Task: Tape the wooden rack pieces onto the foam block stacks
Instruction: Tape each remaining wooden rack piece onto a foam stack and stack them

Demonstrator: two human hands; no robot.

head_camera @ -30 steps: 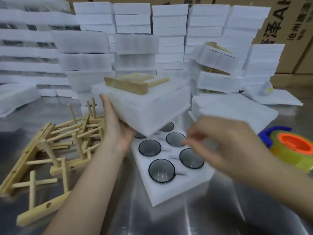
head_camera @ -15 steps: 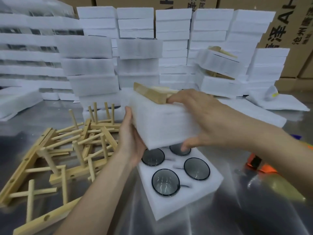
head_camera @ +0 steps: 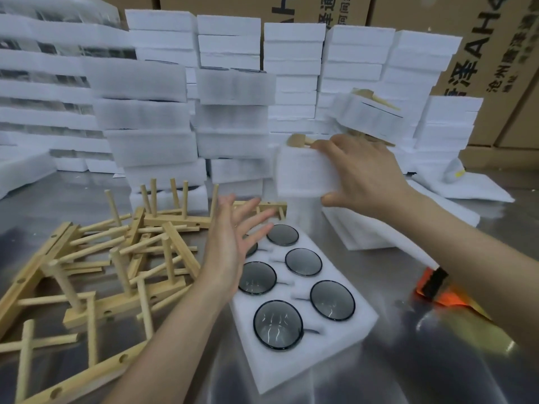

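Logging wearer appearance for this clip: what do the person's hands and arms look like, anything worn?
Left hand and right hand are bare: no gloves, no rings or wristbands visible. Left forearm and right forearm are uncovered as far as the frame shows; no sleeve edge, watch or marking appears.

White foam block stack (head_camera: 303, 173) above the table (head_camera: 379, 360) middle, wooden rack piece (head_camera: 298, 140) on top, more rack pieces (head_camera: 131, 301) heaped at its left edge
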